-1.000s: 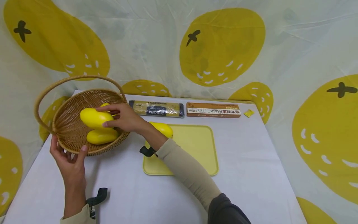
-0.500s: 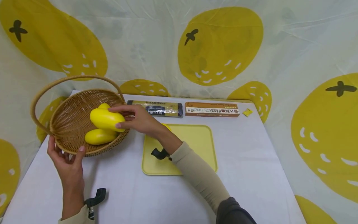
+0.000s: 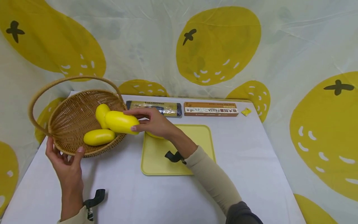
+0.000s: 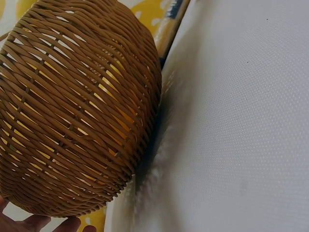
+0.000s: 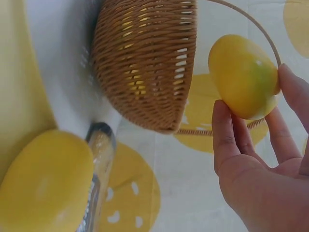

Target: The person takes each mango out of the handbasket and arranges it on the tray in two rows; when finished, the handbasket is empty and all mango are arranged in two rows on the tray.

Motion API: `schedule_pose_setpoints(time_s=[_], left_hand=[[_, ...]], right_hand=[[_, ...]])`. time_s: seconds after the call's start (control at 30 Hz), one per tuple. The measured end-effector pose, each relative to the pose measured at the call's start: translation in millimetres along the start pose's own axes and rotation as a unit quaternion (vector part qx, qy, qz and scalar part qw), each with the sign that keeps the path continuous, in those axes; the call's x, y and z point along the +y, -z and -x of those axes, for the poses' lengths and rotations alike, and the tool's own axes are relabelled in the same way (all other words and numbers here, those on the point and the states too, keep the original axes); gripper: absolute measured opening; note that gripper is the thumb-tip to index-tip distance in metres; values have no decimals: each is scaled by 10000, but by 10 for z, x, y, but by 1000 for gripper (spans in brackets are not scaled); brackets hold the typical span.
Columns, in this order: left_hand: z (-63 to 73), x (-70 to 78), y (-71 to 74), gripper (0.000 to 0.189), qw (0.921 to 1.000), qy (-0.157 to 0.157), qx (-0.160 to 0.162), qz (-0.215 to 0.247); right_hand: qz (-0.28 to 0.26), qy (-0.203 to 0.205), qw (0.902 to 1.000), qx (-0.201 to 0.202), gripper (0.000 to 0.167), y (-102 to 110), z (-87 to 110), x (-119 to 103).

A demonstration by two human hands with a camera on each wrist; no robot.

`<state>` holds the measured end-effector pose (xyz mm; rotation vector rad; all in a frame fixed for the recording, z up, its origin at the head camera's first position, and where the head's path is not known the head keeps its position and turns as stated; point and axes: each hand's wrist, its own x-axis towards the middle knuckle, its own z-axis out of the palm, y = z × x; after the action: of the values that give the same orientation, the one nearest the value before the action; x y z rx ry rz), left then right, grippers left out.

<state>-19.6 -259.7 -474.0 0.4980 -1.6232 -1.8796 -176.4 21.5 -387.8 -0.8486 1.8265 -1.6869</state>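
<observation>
My right hand (image 3: 155,123) pinches a smooth yellow mango (image 3: 118,122) between thumb and fingers, over the right rim of a wicker basket (image 3: 74,119). In the right wrist view this mango (image 5: 241,77) shows a greenish patch near the fingertips. Two more mangoes are inside the basket: one (image 3: 99,137) near the front, another (image 3: 101,114) partly behind the held one. My left hand (image 3: 67,171) grips the basket's near rim, tilting its mouth toward me. A further mango (image 5: 43,186) lies on the yellow tray (image 3: 195,143), mostly hidden by the right hand in the head view.
Along the table's back edge lie a spaghetti packet (image 3: 170,109), a long pasta box (image 3: 211,109) and a small yellow sachet (image 3: 246,111). The basket's tall handle (image 3: 72,77) arches over its far side. A fruit-print cloth (image 3: 137,46) hangs behind the white table.
My right hand has carried the mango rightward, from over the basket's middle to its right rim. The mango behind it is more exposed. The left hand still grips the basket.
</observation>
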Motion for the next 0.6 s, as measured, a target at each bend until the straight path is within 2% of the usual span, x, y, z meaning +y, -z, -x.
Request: schedule_pose_setpoints(time_s=[0.6], left_hand=[[4,-3,2,93,10000,-93,-28,-14]], right_hand=[[-200,-88,9987,455,54,367,550,6]])
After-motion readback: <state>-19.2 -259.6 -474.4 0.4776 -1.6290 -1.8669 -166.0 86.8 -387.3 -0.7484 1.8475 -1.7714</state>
